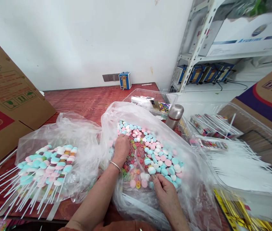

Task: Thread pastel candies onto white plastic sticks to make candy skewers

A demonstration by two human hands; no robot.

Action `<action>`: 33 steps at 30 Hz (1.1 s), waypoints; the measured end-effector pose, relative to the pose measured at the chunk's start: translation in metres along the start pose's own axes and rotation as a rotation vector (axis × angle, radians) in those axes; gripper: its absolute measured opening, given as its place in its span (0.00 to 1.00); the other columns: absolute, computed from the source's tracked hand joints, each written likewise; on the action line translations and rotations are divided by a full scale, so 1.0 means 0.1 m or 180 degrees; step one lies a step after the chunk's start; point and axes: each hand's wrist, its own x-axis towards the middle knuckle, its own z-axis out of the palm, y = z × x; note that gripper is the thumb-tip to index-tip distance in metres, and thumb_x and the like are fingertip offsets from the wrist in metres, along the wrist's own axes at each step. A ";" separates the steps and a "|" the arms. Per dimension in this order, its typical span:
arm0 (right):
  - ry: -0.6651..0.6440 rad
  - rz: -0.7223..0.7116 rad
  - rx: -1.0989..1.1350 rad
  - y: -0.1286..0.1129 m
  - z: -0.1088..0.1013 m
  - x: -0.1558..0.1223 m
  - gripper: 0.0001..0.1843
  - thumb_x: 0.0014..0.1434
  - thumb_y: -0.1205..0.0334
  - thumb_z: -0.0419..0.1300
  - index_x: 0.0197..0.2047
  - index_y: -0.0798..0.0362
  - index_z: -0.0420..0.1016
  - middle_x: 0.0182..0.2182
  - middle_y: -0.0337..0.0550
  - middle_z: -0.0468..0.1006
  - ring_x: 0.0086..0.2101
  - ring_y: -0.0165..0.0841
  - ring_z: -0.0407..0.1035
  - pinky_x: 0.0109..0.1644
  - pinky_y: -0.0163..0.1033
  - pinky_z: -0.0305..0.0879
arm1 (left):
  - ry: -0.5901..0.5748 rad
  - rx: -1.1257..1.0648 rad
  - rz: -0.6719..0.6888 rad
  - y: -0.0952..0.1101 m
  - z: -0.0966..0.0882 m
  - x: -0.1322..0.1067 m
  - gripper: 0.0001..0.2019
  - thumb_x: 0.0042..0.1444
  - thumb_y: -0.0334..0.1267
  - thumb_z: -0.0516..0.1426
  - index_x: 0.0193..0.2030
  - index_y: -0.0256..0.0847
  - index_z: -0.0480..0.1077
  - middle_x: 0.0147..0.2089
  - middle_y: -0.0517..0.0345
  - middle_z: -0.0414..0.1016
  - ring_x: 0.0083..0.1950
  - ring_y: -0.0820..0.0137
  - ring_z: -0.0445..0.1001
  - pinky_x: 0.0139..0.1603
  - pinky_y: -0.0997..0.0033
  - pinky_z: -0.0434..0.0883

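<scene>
Pastel pink, blue and white sweets [168, 163] lie loose in a large clear plastic bag [136, 110] on the counter [85, 102], directly in front of me, and I read them as the stock left to use. Small coloured rings [134, 150], mostly red and green, share the middle of that bag.

To the left I see a bundle of skewers [51, 160], sweets threaded on white sticks, with the bare ends fanned toward the near edge. It lies in or on another clear bag [83, 134]; I can't tell which. I count well over 10 sticks there, so I judge a fair batch done, with plenty of loose pieces left.

My left hand [122, 148] reaches palm down into the loose sweets, fingers bent; its tips are buried, so I can't tell whether they grip anything. My right hand [166, 191] is at the near side of the heap, thumb and forefinger brought close together beside a white sweet; I can't confirm a hold.

Off to the right, a thick pile of bare white sticks [241, 166] suggests to me that sticks aren't what limits progress.
</scene>
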 end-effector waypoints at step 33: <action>0.0313 -0.0484 -0.2126 -0.09 -0.07 -0.11 0.17 0.67 0.57 0.45 0.28 0.50 0.67 0.23 0.40 0.76 0.23 0.32 0.63 0.28 0.37 0.43 | -0.1178 -0.1808 -0.0310 0.42 0.10 -0.62 0.10 0.53 0.42 0.61 0.32 0.37 0.76 0.29 0.56 0.77 0.29 0.71 0.74 0.30 0.73 0.71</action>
